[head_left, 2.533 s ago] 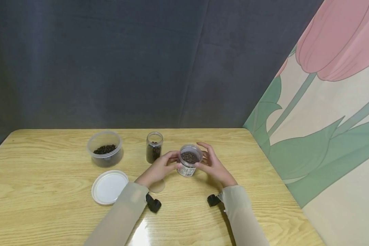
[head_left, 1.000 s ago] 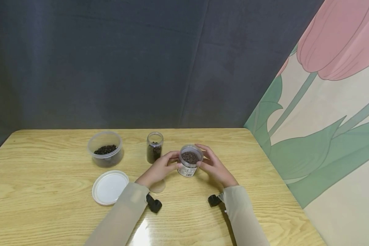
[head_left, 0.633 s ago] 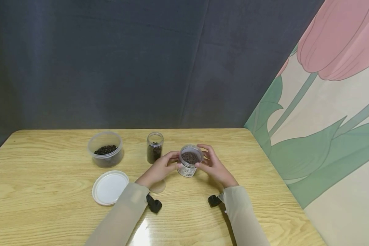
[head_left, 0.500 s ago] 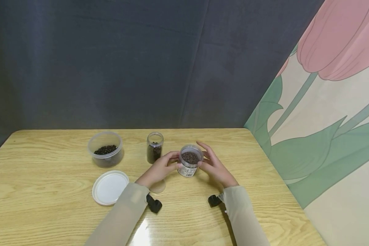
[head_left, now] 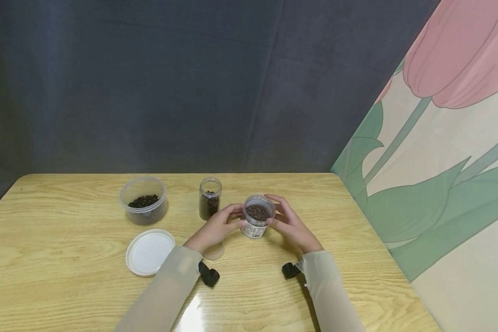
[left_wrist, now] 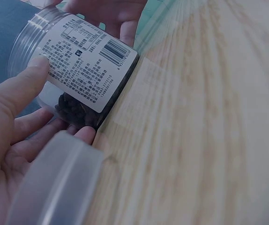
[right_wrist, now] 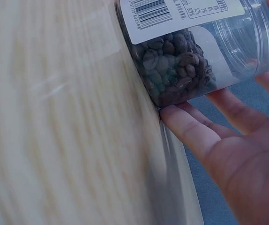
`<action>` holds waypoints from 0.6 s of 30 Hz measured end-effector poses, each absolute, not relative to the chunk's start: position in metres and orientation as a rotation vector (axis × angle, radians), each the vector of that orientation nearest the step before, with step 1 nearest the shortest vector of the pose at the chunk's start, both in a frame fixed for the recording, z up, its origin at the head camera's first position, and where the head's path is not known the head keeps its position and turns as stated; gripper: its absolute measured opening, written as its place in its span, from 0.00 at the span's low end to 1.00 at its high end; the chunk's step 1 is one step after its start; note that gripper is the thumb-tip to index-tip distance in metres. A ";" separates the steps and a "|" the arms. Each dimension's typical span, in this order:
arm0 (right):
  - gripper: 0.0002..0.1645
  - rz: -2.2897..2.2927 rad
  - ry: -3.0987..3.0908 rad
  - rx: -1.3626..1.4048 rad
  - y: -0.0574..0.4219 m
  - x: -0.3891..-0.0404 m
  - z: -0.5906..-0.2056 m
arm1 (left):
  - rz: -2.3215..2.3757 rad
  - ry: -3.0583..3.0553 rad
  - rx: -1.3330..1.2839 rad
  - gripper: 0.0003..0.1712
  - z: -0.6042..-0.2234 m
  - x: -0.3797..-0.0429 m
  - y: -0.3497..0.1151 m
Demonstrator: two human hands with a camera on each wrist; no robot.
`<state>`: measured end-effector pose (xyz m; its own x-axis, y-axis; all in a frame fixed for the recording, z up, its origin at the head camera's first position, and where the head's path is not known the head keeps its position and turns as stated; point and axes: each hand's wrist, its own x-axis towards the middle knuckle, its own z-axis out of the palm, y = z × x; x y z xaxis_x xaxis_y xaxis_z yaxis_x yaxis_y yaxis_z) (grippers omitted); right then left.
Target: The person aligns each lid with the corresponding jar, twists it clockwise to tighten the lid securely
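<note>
A clear plastic jar [head_left: 254,230] with a white printed label stands lidless on the table, with dark brown bean-like pieces [head_left: 257,212] inside. My left hand [head_left: 217,227] holds its left side, the thumb in front on the label and the fingers round the side and near the base. On the opposite side my right hand [head_left: 288,223] is curved round the jar, thumb at the front and fingers behind. In the right wrist view one fingertip [right_wrist: 172,115] touches the jar's bottom edge.
Left of the jar stands a taller clear jar [head_left: 209,207] of dark beans. Farther left are a round plastic tub [head_left: 145,216] with dark beans and a white lid [head_left: 150,252]. A pale disc [head_left: 214,251] lies partly under my left wrist. A dark curtain [head_left: 157,92] hangs behind the table.
The jar stays in place between both hands. My right thumb and index finger shift slightly on it, the index finger lower than half a second ago. My left hand keeps its hold.
</note>
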<state>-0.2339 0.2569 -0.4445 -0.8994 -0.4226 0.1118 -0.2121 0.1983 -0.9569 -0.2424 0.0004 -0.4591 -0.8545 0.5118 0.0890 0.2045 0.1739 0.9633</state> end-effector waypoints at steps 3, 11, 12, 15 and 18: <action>0.39 -1.794 2.281 -0.604 0.257 -0.234 -0.445 | 1.733 2.208 0.702 0.32 -0.459 -0.242 0.000; 0.41 -1.773 2.301 -0.611 0.257 -0.234 -0.444 | 1.743 2.195 0.714 0.32 -0.456 -0.241 0.001; 0.41 -1.769 2.303 -0.619 0.257 -0.234 -0.444 | 1.747 2.193 0.720 0.32 -0.456 -0.241 0.001; 0.42 -1.748 2.317 -0.629 0.257 -0.232 -0.442 | 1.759 2.184 0.723 0.32 -0.457 -0.242 0.001; 0.40 -1.737 2.332 -0.628 0.257 -0.231 -0.442 | 1.762 2.180 0.725 0.32 -0.462 -0.244 0.001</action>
